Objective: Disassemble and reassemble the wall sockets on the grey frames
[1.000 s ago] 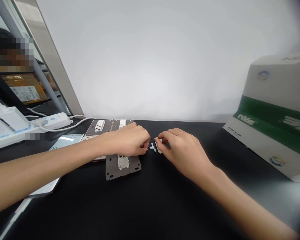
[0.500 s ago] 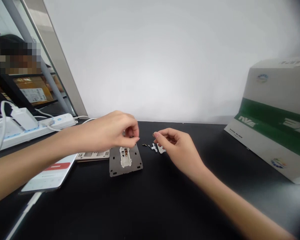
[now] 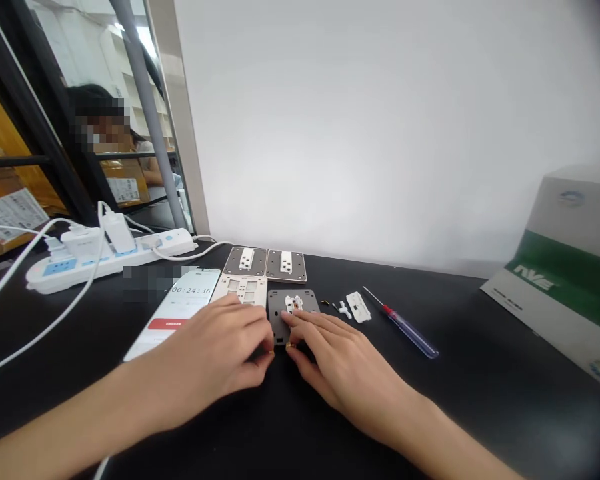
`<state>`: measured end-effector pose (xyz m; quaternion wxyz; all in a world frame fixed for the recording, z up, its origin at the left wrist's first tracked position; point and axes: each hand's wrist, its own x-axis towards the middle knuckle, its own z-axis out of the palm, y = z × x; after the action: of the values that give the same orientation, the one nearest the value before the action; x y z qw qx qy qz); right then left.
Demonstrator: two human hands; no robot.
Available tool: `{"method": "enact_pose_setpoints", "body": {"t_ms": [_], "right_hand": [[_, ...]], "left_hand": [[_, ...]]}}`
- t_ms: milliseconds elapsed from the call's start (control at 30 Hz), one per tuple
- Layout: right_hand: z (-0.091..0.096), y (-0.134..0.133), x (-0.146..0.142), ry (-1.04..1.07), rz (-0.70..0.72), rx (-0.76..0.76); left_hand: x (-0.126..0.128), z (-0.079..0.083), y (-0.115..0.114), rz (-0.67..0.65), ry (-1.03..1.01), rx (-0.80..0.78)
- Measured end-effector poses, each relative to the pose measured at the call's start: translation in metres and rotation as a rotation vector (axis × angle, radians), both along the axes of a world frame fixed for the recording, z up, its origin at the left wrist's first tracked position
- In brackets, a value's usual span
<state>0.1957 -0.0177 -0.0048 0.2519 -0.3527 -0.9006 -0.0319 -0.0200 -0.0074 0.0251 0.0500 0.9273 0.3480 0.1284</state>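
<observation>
Right fingers point(image 3: 313, 328) partly hide the grey plate point(image 3: 277, 325)

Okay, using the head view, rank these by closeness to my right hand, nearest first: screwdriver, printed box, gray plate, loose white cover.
1. Gray plate: partly under your right hand, toward its left.
2. Loose white cover: just beyond the hand.
3. Screwdriver: right of the cover.
4. Printed box: at the far right.

Left forearm point(image 3: 95, 407) and right forearm point(image 3: 440, 433) are observed bare, slender, gently tapered; left hand point(image 3: 225, 343) and right hand point(image 3: 343, 350) are likewise seen uncovered.
</observation>
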Motion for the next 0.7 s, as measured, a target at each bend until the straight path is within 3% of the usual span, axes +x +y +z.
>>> {"method": "enact_pose_setpoints", "body": {"t_ms": [267, 533, 633, 700], "right_hand": [[0.000, 0.015, 0.001, 0.042, -0.022, -0.005], [-0.001, 0.002, 0.015, 0.224, -0.090, 0.020], [0.001, -0.003, 0.016, 0.327, -0.141, -0.089], [0.003, -0.007, 0.014, 0.418, -0.211, -0.241]], "left_hand": [[0.003, -0.009, -0.008, -0.032, 0.060, -0.017], [0.004, -0.022, -0.003, -0.070, 0.085, 0.200], [0.005, -0.022, -0.006, -0.066, 0.032, 0.198], [0.005, -0.020, -0.008, -0.043, -0.063, 0.073]]}}
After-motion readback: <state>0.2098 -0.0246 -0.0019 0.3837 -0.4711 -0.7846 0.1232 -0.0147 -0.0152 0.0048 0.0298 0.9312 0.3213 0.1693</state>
